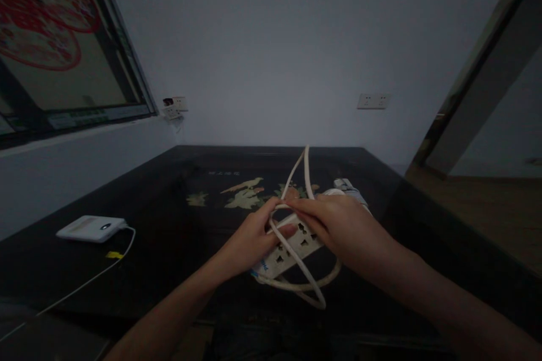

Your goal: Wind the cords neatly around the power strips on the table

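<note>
A white power strip (278, 260) with several sockets lies slanted on the dark table, its white cord (302, 267) looped over and around it. My left hand (258, 234) is closed on the cord at the strip's upper edge, its thumb lying across the strip. From the other side my right hand (345, 225) pinches the cord close to the left fingertips and covers part of the strip. One loop of cord stands up beyond the hands, and another hangs toward me. Just past my right hand, a white and grey plug end (348, 186) shows partly.
On the table's left lies a white power bank (91, 228) with a thin white cable (91, 280) running off toward me. A yellow tag (114, 255) sits beside it. Wall sockets (373, 101) and a window (80, 62) are behind the glossy black table (169, 180).
</note>
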The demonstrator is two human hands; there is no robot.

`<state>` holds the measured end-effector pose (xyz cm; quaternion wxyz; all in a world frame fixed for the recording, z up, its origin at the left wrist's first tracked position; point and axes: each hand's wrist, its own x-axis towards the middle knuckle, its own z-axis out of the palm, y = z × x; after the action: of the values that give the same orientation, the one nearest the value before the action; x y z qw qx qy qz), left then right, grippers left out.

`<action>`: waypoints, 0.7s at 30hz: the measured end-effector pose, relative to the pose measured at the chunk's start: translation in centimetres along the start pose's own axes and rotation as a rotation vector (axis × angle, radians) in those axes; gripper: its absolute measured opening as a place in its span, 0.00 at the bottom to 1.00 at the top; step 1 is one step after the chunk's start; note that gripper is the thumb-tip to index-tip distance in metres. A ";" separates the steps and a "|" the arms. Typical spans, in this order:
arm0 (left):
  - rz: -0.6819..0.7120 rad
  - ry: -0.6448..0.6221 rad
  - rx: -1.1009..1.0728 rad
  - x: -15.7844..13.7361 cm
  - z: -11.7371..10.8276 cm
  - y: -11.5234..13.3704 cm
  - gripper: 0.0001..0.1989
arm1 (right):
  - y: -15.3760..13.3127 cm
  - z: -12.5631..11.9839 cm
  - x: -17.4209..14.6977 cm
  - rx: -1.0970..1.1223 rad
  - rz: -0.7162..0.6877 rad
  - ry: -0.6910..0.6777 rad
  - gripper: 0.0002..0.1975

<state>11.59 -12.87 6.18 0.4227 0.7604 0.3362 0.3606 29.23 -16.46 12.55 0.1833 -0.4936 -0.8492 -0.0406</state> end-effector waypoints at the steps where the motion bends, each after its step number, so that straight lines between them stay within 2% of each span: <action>1: -0.010 0.005 -0.005 0.1 -0.1 -0.1 0.14 | -0.2 -0.2 0.0 -0.027 0.013 -0.009 0.16; 4: -0.094 0.048 -0.088 0.3 -0.4 -0.6 0.15 | 0.1 -0.8 -0.7 -0.023 0.069 0.095 0.15; 7: -0.197 0.110 -0.270 0.6 -0.9 -1.0 0.19 | 1.7 -1.3 -2.1 0.104 0.117 0.267 0.15; 9: -0.234 0.148 -0.397 0.6 -1.1 -1.0 0.21 | 3.0 -1.2 -3.0 0.212 0.170 0.321 0.16; 12: -0.272 0.185 -0.481 0.6 -1.1 -0.7 0.24 | 4.3 -0.5 -3.8 0.355 0.255 0.294 0.16; 14: -0.283 0.195 -0.491 0.6 -1.1 -0.6 0.24 | 4.5 0.0 -3.9 0.428 0.262 0.241 0.15; 21: -0.238 0.299 -0.500 0.9 -1.1 -0.3 0.24 | 1.9 0.9 -4.2 0.587 0.138 0.108 0.11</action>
<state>11.07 -11.58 6.52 0.5815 0.5268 0.3823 0.4881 32.50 -18.75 9.98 0.3652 -0.4731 -0.7782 0.1930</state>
